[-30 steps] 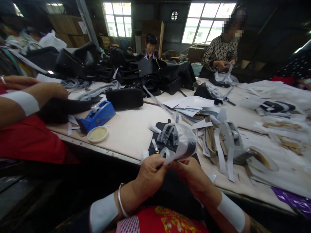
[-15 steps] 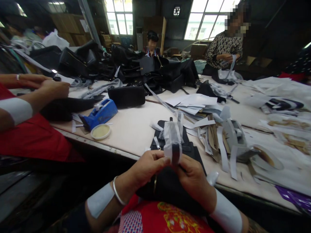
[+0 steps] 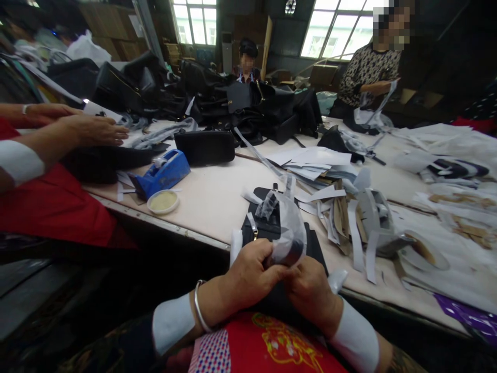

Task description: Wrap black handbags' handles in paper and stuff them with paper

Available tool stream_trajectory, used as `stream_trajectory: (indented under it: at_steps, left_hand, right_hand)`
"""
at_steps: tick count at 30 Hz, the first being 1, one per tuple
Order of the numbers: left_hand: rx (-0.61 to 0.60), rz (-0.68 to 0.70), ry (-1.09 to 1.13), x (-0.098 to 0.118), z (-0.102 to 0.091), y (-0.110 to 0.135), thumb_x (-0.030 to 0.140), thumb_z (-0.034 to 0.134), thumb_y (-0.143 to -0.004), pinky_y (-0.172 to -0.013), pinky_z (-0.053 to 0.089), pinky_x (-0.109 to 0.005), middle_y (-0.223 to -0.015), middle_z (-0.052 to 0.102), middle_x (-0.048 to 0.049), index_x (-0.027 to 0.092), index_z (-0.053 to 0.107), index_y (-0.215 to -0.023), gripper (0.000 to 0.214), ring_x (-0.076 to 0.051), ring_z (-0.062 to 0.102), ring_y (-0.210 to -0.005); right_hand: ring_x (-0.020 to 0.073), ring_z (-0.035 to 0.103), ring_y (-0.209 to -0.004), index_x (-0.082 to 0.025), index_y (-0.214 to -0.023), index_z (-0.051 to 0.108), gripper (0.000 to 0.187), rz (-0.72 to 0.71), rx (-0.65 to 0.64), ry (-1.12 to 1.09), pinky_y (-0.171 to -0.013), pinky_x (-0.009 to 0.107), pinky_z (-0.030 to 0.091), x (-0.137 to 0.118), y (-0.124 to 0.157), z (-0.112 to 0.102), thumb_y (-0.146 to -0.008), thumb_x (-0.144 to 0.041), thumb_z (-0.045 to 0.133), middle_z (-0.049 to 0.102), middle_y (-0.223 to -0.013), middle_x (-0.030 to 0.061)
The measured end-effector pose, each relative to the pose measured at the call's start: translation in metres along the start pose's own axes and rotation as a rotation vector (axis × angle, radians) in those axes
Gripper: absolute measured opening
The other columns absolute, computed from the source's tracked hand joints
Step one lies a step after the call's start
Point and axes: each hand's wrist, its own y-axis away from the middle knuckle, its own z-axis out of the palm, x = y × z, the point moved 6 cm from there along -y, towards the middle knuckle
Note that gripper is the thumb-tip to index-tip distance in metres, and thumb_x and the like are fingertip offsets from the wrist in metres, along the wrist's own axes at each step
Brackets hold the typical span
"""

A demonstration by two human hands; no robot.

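Ref. pt. for all pos.: blue tape dispenser [image 3: 166, 173], set on the table [image 3: 212, 199] close to its front edge. Film-wrapped strap [image 3: 291, 223]: well R of dispenser, on its near side, bent in a loop above a black bag [image 3: 267, 225]; bag is likewise R of dispenser, partly past the table edge. L hand [image 3: 254, 272]: closed, fingers curled, thumb extended twd. the other hand, gripping near end of strap. R hand [image 3: 310, 285]: closed, fingers curled tight, on same end, next to L hand; exact finger pos. under the wrap hidden, can't tell. Gold-coloured zip pull [image 3: 255, 234], w/ white wrap, lies R of dispenser, beside strap. Shallow white dish [image 3: 163, 202], yellowish inside: just in front of dispenser. Black pouch [image 3: 205, 147]: just behind dispenser, to R. Heap of black bags [image 3: 236, 111]: farther behind dispenser. Paper stack [image 3: 316, 156]: well R of dispenser. Grey tape dispenser [image 3: 373, 217]: far R of the blue unit. Co-worker's hand [image 3: 93, 129]: L of and behind dispenser, fingers extended. Co-worker in patterned top [image 3: 368, 77]: far R, well behind dispenser, w/ a clear strip [image 3: 388, 98] at the hands.
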Motion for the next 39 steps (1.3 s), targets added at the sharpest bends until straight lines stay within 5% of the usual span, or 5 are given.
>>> stream_trajectory:
  at_steps: [9, 20, 27, 33, 39]
  left_hand:
    - [0.115, -0.003, 0.045, -0.003, -0.002, 0.003, 0.022, 0.063, -0.087, -0.066, 0.045, -0.025, -0.072, 0.062, -0.0019, 0.016, 0.073, -0.081, 0.014, -0.015, 0.056, -0.069]
    - [-0.086, 0.448, -0.052, 0.011, -0.005, 0.019, 0.016, 0.053, -0.092, -0.064, 0.046, -0.025, -0.080, 0.065, -0.0096, 0.013, 0.073, -0.092, 0.021, -0.016, 0.060, -0.070]
    - [-0.233, -0.206, 0.524, -0.024, -0.007, 0.010, 0.054, 0.069, -0.080, -0.051, 0.032, -0.022, -0.063, 0.052, 0.0009, 0.012, 0.066, -0.075, 0.042, -0.008, 0.041, -0.053]
    - [-0.222, -0.650, 0.963, -0.038, 0.010, 0.009, 0.048, 0.087, -0.060, -0.043, 0.010, -0.023, -0.048, 0.031, 0.0109, 0.016, 0.050, -0.063, 0.049, -0.002, 0.022, -0.042]
    - [-0.068, -0.434, 0.617, -0.028, -0.004, 0.005, 0.035, 0.074, -0.078, -0.052, 0.031, -0.022, -0.060, 0.053, 0.0030, 0.013, 0.070, -0.077, 0.023, -0.007, 0.042, -0.053]
  right_hand:
    - [0.0187, 0.057, -0.072, -0.013, -0.086, 0.065, 0.018, 0.231, -0.148, -0.298, -0.065, 0.029, 0.044, 0.009, 0.001, 0.012, -0.089, -0.011, 0.047, 0.064, -0.080, 0.0090]
    - [0.0053, 0.031, -0.047, -0.014, -0.072, 0.064, 0.038, 1.260, -0.187, -1.602, -0.045, 0.019, 0.024, 0.027, 0.021, 0.032, -0.071, -0.047, 0.082, 0.048, -0.056, -0.0037]
    - [0.0189, 0.064, -0.084, -0.019, -0.093, 0.072, 0.013, 0.574, -0.220, -0.878, -0.078, 0.030, 0.049, 0.013, -0.013, 0.002, -0.091, -0.028, 0.062, 0.070, -0.090, 0.0058]
    - [0.0152, 0.052, -0.062, -0.016, -0.080, 0.066, 0.024, 0.027, -0.190, -0.186, -0.057, 0.027, 0.041, -0.004, -0.010, 0.001, -0.092, -0.010, 0.046, 0.060, -0.070, 0.0050]
    - [0.0154, 0.054, -0.069, -0.017, -0.093, 0.067, 0.023, 0.475, -0.300, -0.779, -0.063, 0.027, 0.044, 0.025, -0.003, 0.014, -0.094, -0.035, 0.055, 0.061, -0.079, 0.0046]
